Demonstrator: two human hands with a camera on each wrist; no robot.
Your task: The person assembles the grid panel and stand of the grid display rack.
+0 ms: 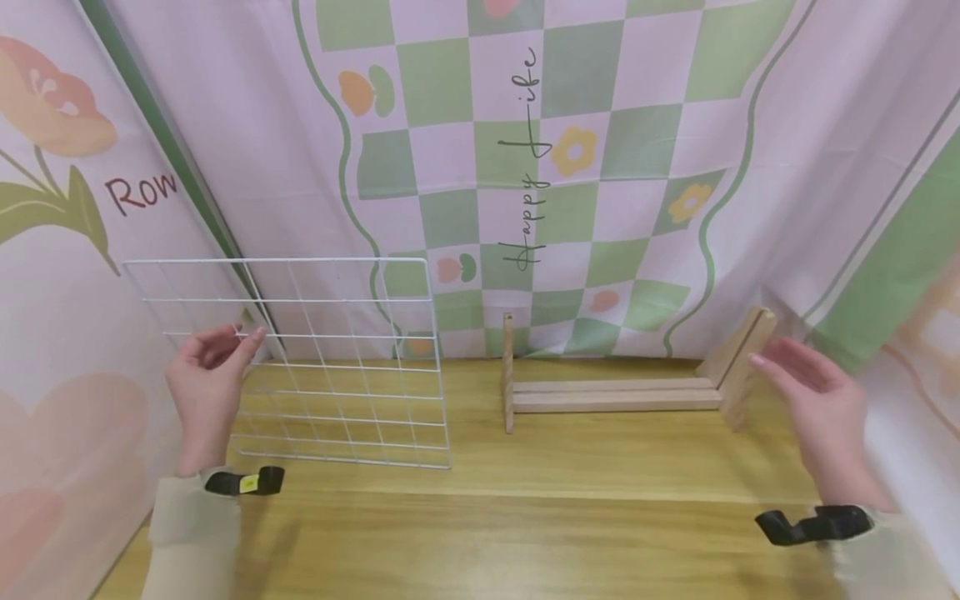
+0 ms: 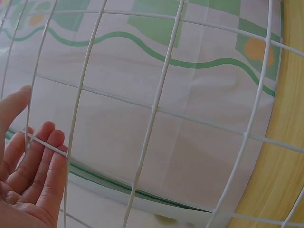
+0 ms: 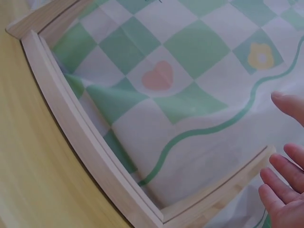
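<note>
My left hand grips a white wire grid panel near its left side. The panel stands tilted above the tabletop. In the left wrist view the thumb lies against one wire, and the other fingers reach behind the mesh. To the right of the panel is a light wooden stand, a grooved base bar between two grooved end pieces. My right hand is beside the stand's right end piece, thumb and fingers apart. The right wrist view shows those fingers relaxed near the wood's tip.
The wood-grain table runs under everything. Behind it hangs a green-and-white checked curtain with printed flowers. More printed cloth borders the left side, and a green-striped cloth the right.
</note>
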